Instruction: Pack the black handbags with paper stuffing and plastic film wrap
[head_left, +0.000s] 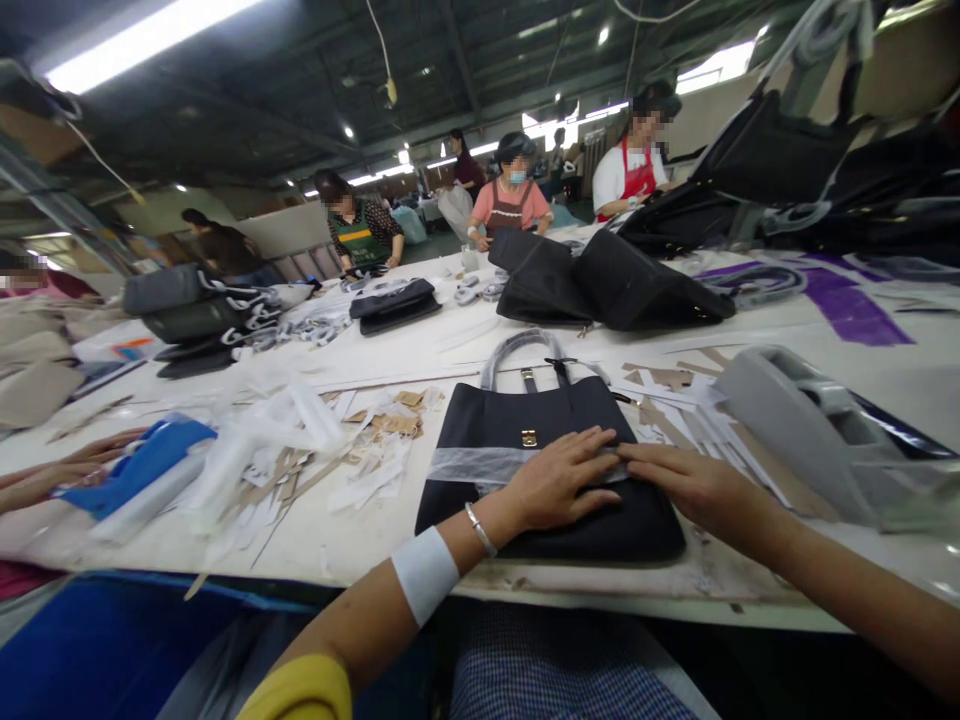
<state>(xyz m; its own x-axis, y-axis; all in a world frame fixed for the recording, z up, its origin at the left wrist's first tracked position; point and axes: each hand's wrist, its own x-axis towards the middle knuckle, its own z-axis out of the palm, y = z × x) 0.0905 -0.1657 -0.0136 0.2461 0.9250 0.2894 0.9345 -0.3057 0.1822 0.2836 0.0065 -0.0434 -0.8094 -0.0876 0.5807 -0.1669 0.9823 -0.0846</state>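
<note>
A black handbag (480, 420) lies on the worktable in front of me, its handles (517, 340) wrapped in clear film and pointing away. It has a gold clasp (529, 438), with a translucent film strip (472, 464) running across the front below. My left hand (562, 480) rests flat on the bag over this strip, fingers stretched out. From the right, my right hand (682, 482) reaches to the bag's right side, its extended fingertips touching near the strip's end and the left fingertips. Its thumb is hidden.
Paper and card scraps (390, 425) lie left of the bag, beside clear film pieces (277, 420). A grey tape dispenser (810, 430) stands at right. Black bags (622, 280) lie farther back. A co-worker's hands (75, 465) touch a blue object (150, 465) at left; several people work beyond.
</note>
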